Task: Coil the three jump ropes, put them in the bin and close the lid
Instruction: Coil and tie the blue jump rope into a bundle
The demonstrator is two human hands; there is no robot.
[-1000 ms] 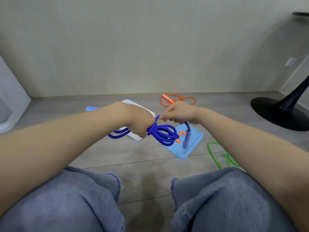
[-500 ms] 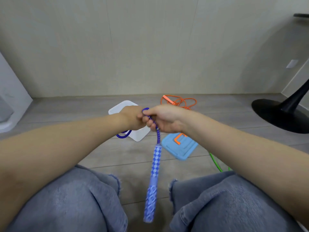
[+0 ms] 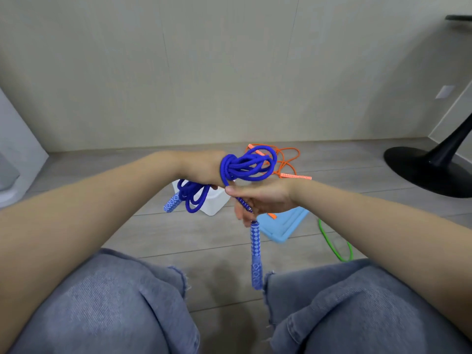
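My left hand [image 3: 204,169] grips the coiled blue jump rope [image 3: 249,163], whose loops stick out above and below the fist. One checked blue handle [image 3: 172,203] hangs under that hand. My right hand [image 3: 260,195] pinches the rope's free end just below the coil, and the other blue handle [image 3: 256,254] dangles from it between my knees. On the floor behind lie the white bin [image 3: 217,200], its light blue lid [image 3: 286,223], a loose orange jump rope [image 3: 288,162] and a green jump rope [image 3: 334,241].
I sit on a grey wood floor facing a pale wall. A black pedestal base [image 3: 429,169] stands at the right, and a white object [image 3: 15,159] is at the left edge. My jeans-clad knees [image 3: 127,302] fill the foreground.
The coil has been turned upright, with loops now above my left hand. My right hand has slid under the coil along the rope end. A second handle now shows below my left hand.
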